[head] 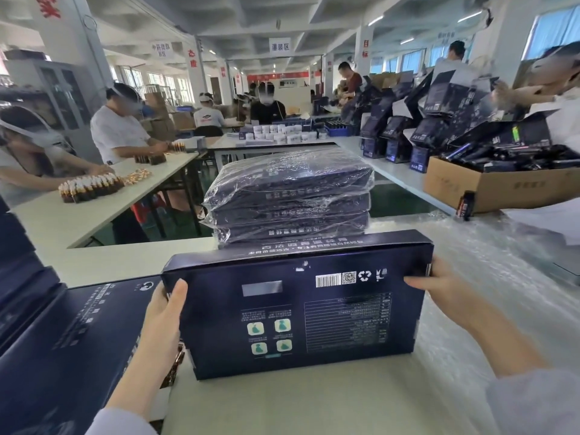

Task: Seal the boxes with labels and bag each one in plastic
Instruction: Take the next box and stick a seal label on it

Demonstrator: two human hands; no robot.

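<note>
A flat dark blue box sits in the middle of the view, just in front of the person, its printed back with barcode and four small green icons turned up towards the camera. It is held over the white table; whether its near edge touches the table I cannot tell.

The left hand grips the box's left edge, thumb laid flat on the printed face and the fingers hidden behind. The right hand grips the far right corner, fingers curled round the end.

Just behind the box stands a stack of bagged boxes, each wrapped in clear plastic. To the left lies an open box of the same dark blue. Clear plastic sheeting covers the table on the right, and beyond it stands a cardboard carton filled with dark packs.
</note>
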